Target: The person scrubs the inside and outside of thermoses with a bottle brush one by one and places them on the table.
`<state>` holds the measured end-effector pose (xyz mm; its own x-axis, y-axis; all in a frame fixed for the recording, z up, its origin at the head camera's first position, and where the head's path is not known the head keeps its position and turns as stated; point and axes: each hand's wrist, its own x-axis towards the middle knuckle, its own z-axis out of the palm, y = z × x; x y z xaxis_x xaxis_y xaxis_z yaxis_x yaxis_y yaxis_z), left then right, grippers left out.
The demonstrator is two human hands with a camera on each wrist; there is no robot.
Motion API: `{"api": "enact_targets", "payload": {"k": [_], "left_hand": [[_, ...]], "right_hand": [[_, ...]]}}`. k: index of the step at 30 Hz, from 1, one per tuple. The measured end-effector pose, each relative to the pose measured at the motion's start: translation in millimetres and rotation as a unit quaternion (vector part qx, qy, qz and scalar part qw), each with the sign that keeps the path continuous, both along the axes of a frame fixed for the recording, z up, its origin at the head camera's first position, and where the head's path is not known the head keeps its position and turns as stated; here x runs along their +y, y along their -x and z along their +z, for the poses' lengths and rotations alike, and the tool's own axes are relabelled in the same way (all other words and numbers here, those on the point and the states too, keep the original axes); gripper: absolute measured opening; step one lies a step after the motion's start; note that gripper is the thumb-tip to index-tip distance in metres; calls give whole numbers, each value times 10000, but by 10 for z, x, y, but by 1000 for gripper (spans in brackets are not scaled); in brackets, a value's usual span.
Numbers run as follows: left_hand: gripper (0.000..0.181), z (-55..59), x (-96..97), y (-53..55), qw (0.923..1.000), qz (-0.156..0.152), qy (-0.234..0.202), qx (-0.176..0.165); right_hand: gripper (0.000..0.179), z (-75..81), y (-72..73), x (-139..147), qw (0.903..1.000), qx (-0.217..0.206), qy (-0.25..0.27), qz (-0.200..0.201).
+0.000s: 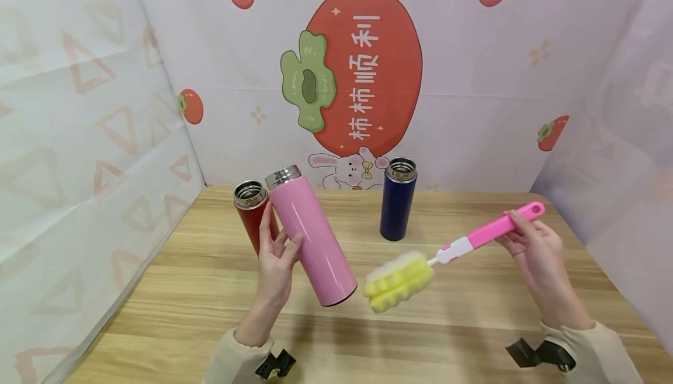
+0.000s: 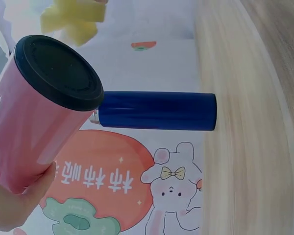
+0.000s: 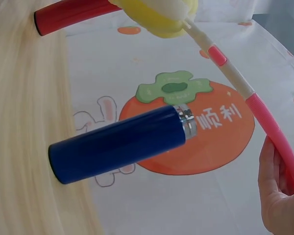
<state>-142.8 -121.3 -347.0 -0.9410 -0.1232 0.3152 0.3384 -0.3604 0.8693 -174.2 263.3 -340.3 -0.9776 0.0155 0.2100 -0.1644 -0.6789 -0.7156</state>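
Beige cloth sleeves (image 1: 594, 353) nearest; left hand (image 1: 275, 261) grips a pink metal-necked cylindrical bottle (image 1: 314, 238), right hand (image 1: 536, 252) a pink-plastic, yellow-sponge brush (image 1: 454, 249) by its handle, likely for reach

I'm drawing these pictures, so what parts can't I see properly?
Shiny pink cylindrical bottle, inside: head view, hidden by its silver metal rim.
Red cylindrical bottle, bottom end: head view, hidden behind the left hand.
Yellow sponge brush head: left wrist view, blurred and cut off by the top edge.
Round black base of the pink bottle: left wrist view, its marks are too faint to read.
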Motion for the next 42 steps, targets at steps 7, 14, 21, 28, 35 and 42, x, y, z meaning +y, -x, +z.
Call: {"api": "enact_targets", "payload": {"k": [7, 14, 21, 28, 35, 42], "left_hand": [[72, 42, 14, -38, 9998, 10, -174, 73], [72, 83, 30, -74, 9994, 21, -276, 217], [72, 145, 75, -102, 9990, 94, -386, 221], [72, 159, 111, -84, 9978, 137, -470, 444], [74, 124, 113, -27, 9940, 247, -592, 888], [74, 91, 79, -32, 9933, 334, -606, 928]], "right_hand": [[16, -117, 33, -60, 9997, 129, -216, 39], [12, -10, -68, -222, 9994, -236, -58, -231], [10, -75, -83, -370, 9982, -429, -173, -368], [10, -142, -99, -555, 9956, -683, -560, -319], [12, -130, -159, -590, 9974, -578, -387, -171], [15, -66, -199, -429, 9992, -268, 157, -262]]}}
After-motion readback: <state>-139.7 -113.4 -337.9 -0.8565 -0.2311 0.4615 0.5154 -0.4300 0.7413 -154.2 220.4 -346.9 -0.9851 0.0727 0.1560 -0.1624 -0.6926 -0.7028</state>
